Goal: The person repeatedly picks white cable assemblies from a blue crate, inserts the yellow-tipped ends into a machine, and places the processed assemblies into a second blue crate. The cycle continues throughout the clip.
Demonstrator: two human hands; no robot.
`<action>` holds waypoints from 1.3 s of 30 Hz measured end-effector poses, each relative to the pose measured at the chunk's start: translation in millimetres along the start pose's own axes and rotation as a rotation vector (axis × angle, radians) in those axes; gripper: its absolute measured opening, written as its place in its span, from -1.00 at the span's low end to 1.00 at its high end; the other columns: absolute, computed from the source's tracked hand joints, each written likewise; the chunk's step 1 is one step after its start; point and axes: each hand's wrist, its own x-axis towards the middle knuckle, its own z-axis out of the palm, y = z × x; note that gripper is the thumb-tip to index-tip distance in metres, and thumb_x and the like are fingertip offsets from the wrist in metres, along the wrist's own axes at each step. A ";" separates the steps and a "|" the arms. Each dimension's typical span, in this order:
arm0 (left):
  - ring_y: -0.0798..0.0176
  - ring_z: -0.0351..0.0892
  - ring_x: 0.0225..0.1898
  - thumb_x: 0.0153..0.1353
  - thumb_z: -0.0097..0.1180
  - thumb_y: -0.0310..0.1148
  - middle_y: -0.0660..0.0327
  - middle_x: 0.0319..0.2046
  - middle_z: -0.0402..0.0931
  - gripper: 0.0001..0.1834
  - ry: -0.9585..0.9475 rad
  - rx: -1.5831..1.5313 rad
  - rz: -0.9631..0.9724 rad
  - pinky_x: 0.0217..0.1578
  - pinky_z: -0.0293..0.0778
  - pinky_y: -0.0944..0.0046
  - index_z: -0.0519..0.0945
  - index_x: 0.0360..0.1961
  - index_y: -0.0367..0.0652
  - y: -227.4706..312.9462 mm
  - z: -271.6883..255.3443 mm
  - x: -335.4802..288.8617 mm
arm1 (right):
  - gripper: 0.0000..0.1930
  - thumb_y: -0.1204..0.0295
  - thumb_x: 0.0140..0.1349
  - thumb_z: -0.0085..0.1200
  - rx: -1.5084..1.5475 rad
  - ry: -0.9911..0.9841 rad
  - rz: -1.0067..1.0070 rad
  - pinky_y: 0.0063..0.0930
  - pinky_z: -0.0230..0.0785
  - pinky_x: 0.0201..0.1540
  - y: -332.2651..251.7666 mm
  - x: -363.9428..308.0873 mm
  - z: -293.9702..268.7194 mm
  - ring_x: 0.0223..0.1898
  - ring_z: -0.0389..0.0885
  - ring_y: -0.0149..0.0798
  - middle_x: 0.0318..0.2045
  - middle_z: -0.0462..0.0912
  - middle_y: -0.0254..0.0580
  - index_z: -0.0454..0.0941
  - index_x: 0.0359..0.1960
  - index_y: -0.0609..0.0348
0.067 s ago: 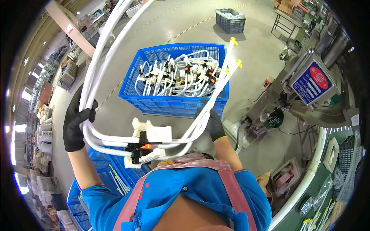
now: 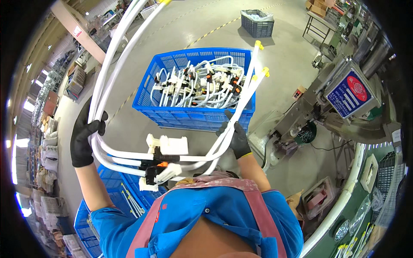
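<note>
Two or more bent white tubes hang before my chest in a wide U, yellow caps on their ends. White, black and orange plastic fittings join them near the bottom. At the left bend, my black-gloved left hand is closed around the tubes. My right hand, gloved too, holds their right side; its fingertips show past the tubes on the left, partly hidden behind them. Just beyond, a blue crate holds many similar white tubes with fittings.
Another blue crate with white tubes stands low at my left. Machinery with a blue-and-red label plate rises on the right, above a green table carrying tubes and bags. A dark crate sits farther off on the floor.
The tubes' right side and the fittings have shifted slightly left. More of my right hand's fingers shows beside the tubes. My left hand stays nearly still.
</note>
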 end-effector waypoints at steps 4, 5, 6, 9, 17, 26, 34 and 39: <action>0.37 0.48 -0.45 0.07 0.16 -0.37 0.11 -0.24 0.52 -0.24 -0.071 -0.154 -0.129 -0.42 0.41 0.45 0.19 0.31 -0.31 -82.9 -54.1 39.0 | -0.48 0.37 0.27 0.01 0.078 -0.074 0.037 -0.22 0.33 -0.25 -5.7 -1.4 37.2 -0.35 0.43 -0.23 -0.37 0.45 -0.19 0.22 0.27 0.08; 0.36 0.50 -0.44 0.09 0.15 -0.38 0.09 -0.22 0.54 -0.28 -0.085 -0.184 -0.170 -0.41 0.43 0.44 0.22 0.29 -0.31 -112.0 -62.4 52.5 | -0.49 0.38 0.27 0.00 0.084 -0.087 0.041 -0.22 0.33 -0.25 -10.7 -2.2 50.0 -0.35 0.43 -0.23 -0.37 0.44 -0.19 0.22 0.26 0.09; 0.34 0.51 -0.43 0.11 0.14 -0.39 0.08 -0.20 0.55 -0.32 -0.086 -0.214 -0.211 -0.40 0.44 0.44 0.25 0.26 -0.31 -144.4 -66.1 64.3 | -0.50 0.40 0.27 -0.01 0.113 -0.154 0.032 -0.22 0.33 -0.26 -15.6 -4.9 64.3 -0.35 0.43 -0.22 -0.37 0.44 -0.18 0.22 0.25 0.10; 0.33 0.54 -0.39 0.11 0.19 -0.36 0.09 -0.19 0.57 -0.41 -0.154 -0.293 -0.377 -0.35 0.47 0.38 0.33 0.16 -0.29 -241.4 -51.6 94.0 | -0.55 0.43 0.24 -0.03 -0.019 0.050 0.071 -0.23 0.37 -0.26 -23.9 -11.1 111.6 -0.34 0.45 -0.20 -0.36 0.45 -0.16 0.26 0.18 0.11; 0.21 0.41 0.00 0.15 0.25 -0.16 0.05 0.11 0.37 -0.12 -0.291 -0.030 -0.216 0.00 0.34 0.19 0.02 0.35 -0.21 -265.2 90.3 52.0 | -0.76 0.40 0.35 -0.14 -0.695 0.023 0.106 -0.42 0.37 -0.23 0.9 8.8 169.4 -0.37 0.49 -0.33 -0.38 0.51 -0.19 0.42 -0.07 0.29; 0.33 0.46 -0.01 -0.07 0.34 -0.52 0.11 0.08 0.42 -0.05 -0.631 -0.397 -0.042 -0.06 0.46 0.29 0.12 0.36 -0.17 -148.8 200.9 -13.1 | -0.75 0.51 0.31 -0.06 -0.542 0.202 -0.057 -0.37 0.48 -0.15 20.8 19.4 131.8 -0.22 0.60 -0.23 -0.21 0.59 -0.08 0.44 -0.02 0.35; 0.36 0.58 -0.24 -0.08 0.36 -0.38 0.17 -0.23 0.63 -0.52 -0.768 -0.103 -0.149 -0.17 0.48 0.29 0.57 -0.08 -0.26 -167.9 162.8 9.2 | -0.25 0.59 0.10 0.08 -0.951 0.162 -0.174 -0.38 0.20 0.25 -44.5 -20.6 111.0 0.21 0.33 -0.21 0.20 0.34 -0.12 0.05 0.35 0.30; 0.40 0.57 -0.54 -0.07 0.37 -0.41 0.21 -0.48 0.62 -0.59 -0.857 0.047 -0.268 -0.47 0.51 0.35 0.59 -0.16 -0.32 -159.2 139.5 -13.5 | -0.60 0.18 0.43 -0.19 -0.743 0.565 -0.560 -0.48 0.45 -0.08 -108.3 -76.5 79.3 -0.16 0.60 -0.35 -0.17 0.60 -0.15 0.40 0.09 0.24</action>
